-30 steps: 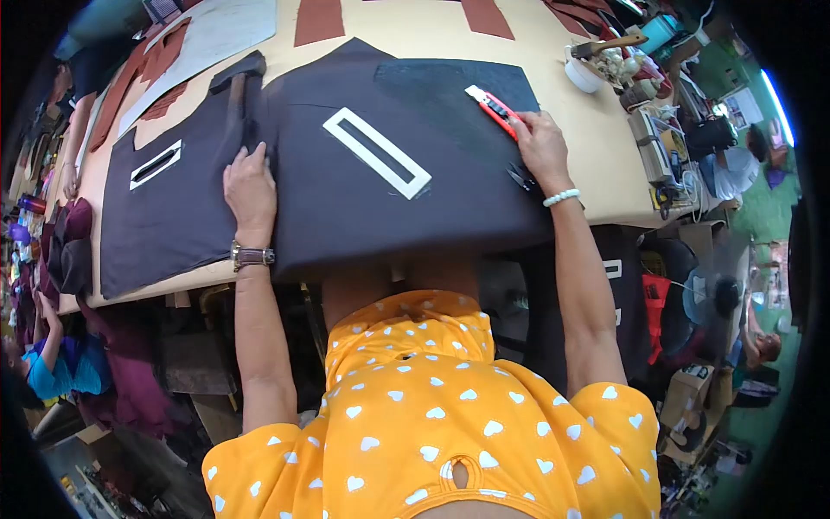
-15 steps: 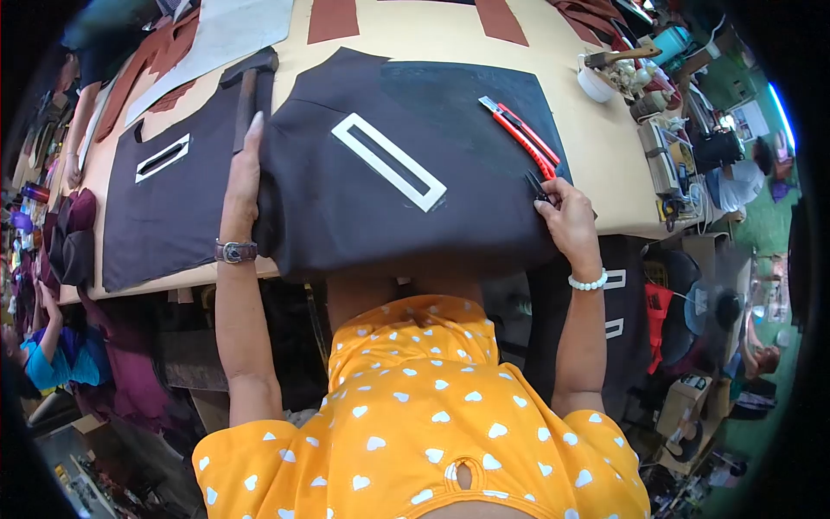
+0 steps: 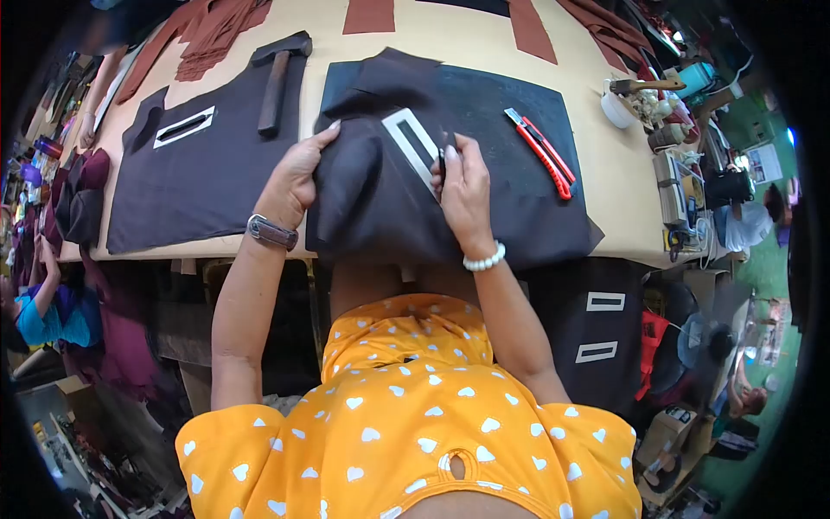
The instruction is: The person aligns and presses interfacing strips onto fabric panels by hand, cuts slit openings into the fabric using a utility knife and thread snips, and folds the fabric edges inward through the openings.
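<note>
My left hand (image 3: 301, 171) grips the left side of a dark fabric piece (image 3: 380, 216), which bunches up beside it. My right hand (image 3: 465, 186) is closed around small black snips, mostly hidden by the fingers, at the lower end of a white rectangular frame (image 3: 413, 147) on that fabric. Under the fabric lies a dark green cutting mat (image 3: 493, 95). A red cutter (image 3: 543, 156) rests on the mat, right of my right hand. Left of my left hand, a hammer (image 3: 276, 91) lies on another dark fabric piece (image 3: 207, 190) with a white-edged slot (image 3: 183, 127).
Brown fabric strips (image 3: 370, 16) lie along the far side of the table (image 3: 328, 43). At the right are a white bowl (image 3: 617, 111) and a brush (image 3: 648, 86). Another person's arm (image 3: 102, 95) reaches in at the far left.
My right hand put down the red cutter, picked up the snips and moved left to the white frame. My left hand left the hammer and took hold of the fabric, which is now bunched.
</note>
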`<state>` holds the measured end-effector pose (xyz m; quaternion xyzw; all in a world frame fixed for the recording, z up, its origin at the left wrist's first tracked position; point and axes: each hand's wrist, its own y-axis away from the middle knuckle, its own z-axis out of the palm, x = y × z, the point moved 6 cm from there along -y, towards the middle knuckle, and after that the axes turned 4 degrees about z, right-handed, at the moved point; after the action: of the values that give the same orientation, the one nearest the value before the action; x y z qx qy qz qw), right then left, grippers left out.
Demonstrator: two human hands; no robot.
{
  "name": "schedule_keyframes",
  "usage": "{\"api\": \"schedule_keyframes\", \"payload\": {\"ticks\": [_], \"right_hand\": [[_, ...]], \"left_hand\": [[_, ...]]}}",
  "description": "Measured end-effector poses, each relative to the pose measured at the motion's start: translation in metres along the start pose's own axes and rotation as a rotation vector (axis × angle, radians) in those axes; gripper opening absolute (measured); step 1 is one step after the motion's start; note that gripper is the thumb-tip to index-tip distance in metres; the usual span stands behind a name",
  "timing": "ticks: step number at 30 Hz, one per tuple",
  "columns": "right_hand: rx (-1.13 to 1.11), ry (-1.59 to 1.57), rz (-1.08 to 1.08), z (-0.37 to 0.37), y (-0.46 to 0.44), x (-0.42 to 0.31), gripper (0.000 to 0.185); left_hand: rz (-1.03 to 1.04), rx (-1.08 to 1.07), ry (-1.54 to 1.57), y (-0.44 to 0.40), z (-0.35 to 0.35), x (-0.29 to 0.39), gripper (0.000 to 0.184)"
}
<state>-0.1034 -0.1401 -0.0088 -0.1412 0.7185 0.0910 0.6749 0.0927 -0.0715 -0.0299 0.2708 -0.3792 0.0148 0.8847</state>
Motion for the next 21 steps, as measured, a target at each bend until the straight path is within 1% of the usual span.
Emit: {"api": "schedule_keyframes", "payload": {"ticks": [1, 2, 3, 4, 5, 6, 9, 10, 11, 13, 16, 19, 21], "right_hand": [[0.028, -0.047, -0.002, -0.003, 0.013, -0.001, 0.019], [0.053, -0.101, 0.035, -0.008, 0.022, 0.001, 0.019], [0.08, -0.155, 0.076, -0.013, 0.033, 0.004, 0.02], [0.087, -0.273, 0.143, -0.015, 0.043, 0.002, 0.02], [0.112, -0.239, 0.087, -0.021, 0.046, 0.001, 0.018], [0.094, -0.316, 0.116, -0.024, 0.049, 0.003, 0.018], [0.043, -0.549, 0.215, -0.035, 0.046, 0.009, 0.018], [0.043, -0.592, 0.252, -0.038, 0.045, 0.009, 0.02], [0.043, -0.634, 0.289, -0.041, 0.045, 0.009, 0.023], [0.003, -0.601, 0.279, -0.043, 0.044, 0.008, 0.03], [0.005, -0.496, 0.278, -0.039, 0.049, 0.003, 0.037], [-0.012, -0.381, 0.252, -0.034, 0.055, -0.001, 0.04], [-0.059, -0.333, 0.259, -0.034, 0.06, -0.001, 0.04]], "left_hand": [[-0.03, -0.028, 0.029, 0.005, 0.008, -0.005, 0.034], [-0.133, -0.133, 0.145, 0.014, 0.024, -0.012, 0.036], [-0.108, -0.102, -0.073, 0.026, 0.033, -0.012, 0.035], [-0.085, -0.068, -0.289, 0.039, 0.043, -0.012, 0.034], [-0.057, -0.032, -0.505, 0.045, 0.047, -0.009, 0.034], [-0.008, 0.072, -0.666, 0.039, 0.037, -0.009, 0.03], [0.142, -0.137, -0.641, 0.023, 0.036, -0.003, 0.029], [0.298, -0.158, -0.607, 0.016, 0.036, -0.001, 0.029], [0.259, -0.084, -0.49, 0.012, 0.028, -0.007, 0.029], [0.179, 0.06, -0.254, 0.016, 0.036, -0.018, 0.029], [0.055, 0.055, -0.059, 0.01, 0.047, -0.039, 0.039], [0.018, -0.039, -0.206, 0.019, 0.067, -0.039, 0.045], [0.062, -0.102, -0.316, 0.014, 0.066, -0.041, 0.045]]}}
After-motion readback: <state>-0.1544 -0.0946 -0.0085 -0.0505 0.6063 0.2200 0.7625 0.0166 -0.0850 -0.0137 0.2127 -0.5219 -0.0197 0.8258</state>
